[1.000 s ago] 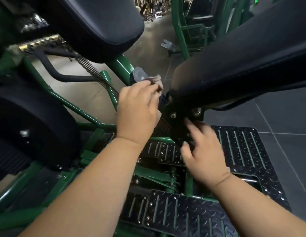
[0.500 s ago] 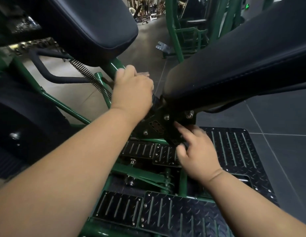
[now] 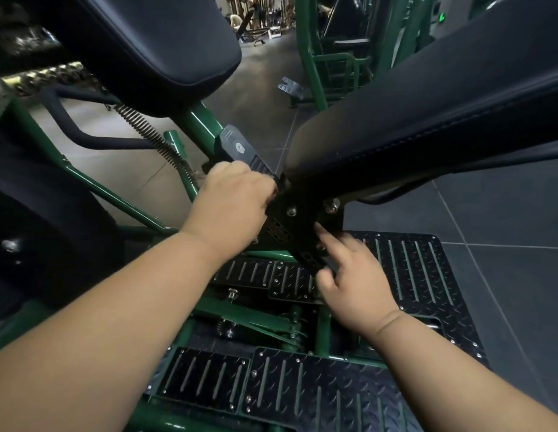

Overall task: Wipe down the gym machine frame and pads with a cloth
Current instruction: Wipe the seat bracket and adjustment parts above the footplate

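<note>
The gym machine has a green tube frame [image 3: 137, 210] and black pads: one pad at the top left [image 3: 165, 42], a long pad at the right [image 3: 427, 113]. My left hand [image 3: 231, 198] is closed over the frame tube just below a black end cap [image 3: 237, 148]. Only a frayed bit of the cloth [image 3: 199, 176] shows at its knuckles; the rest is hidden in the fist. My right hand [image 3: 352, 282] holds the lower edge of the black bracket [image 3: 290, 226] under the long pad, index finger stretched along it.
A coil spring [image 3: 153, 135] runs down to the frame beside my left hand. A big black roller pad [image 3: 47, 244] fills the left. Black tread footplates [image 3: 421, 275] lie below. Other green machines [image 3: 327, 57] stand on the grey tiled floor behind.
My left hand slid up the green tube and then back down toward the bracket, and the cloth is now mostly hidden. My right hand stays on the bracket.
</note>
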A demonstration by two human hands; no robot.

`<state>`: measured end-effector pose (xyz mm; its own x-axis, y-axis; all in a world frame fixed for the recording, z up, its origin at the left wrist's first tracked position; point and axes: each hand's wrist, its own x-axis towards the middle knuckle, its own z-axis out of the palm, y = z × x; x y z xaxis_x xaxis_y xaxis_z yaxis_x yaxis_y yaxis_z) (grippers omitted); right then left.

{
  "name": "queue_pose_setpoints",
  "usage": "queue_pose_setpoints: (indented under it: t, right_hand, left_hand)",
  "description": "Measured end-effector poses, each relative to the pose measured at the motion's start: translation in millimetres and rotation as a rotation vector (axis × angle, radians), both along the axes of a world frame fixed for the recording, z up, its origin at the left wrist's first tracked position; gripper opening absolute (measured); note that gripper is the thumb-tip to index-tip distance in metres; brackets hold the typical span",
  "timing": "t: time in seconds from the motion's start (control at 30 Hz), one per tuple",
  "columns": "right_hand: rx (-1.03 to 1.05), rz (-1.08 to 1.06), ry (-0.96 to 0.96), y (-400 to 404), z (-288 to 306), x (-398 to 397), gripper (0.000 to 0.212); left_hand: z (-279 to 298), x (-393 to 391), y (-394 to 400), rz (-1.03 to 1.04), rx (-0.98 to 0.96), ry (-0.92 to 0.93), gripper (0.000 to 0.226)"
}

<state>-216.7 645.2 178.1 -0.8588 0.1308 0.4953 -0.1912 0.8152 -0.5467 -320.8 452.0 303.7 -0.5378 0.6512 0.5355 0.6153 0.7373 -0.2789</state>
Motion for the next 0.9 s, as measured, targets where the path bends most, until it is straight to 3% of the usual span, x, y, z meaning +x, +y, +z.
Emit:
queue_pose_setpoints:
  t: [0.1, 0.23, 0.4, 0.5, 0.63, 0.77, 0.9]
  right_hand:
    - [-0.033, 0.010, -0.012, 4, -7, 5, 0.075]
    - [-0.044, 0.025, -0.021, 3, -15, 6, 0.074]
    - [-0.098, 0.029, -0.056, -3, -12, -1, 0.074]
    - [-0.048, 0.024, -0.029, -8, -7, -4, 0.074]
    - [0.061, -0.030, -0.039, -9, -5, -4, 0.073]
    - [0.138, -0.062, -0.090, -12, -2, -4, 0.075]
    - [0.159, -0.068, -0.134, -11, 2, -4, 0.077]
  left_hand:
    - [10, 18, -2, 0.042, 0.040, -0.004, 0.017]
    - [47, -7, -2, 0.143, 0.138, 0.131, 0.022]
    - [48, -18, 31, 0.220, -0.380, -0.015, 0.010]
    - [42, -9, 41, 0.203, -0.478, -0.057, 0.010]
    - [28, -11, 17, 0.088, -0.294, -0.080, 0.005]
    - [35, -28, 9, 0.013, -0.275, -0.068, 0.011]
    - [19, -32, -7, -0.077, -0.012, 0.021, 0.017]
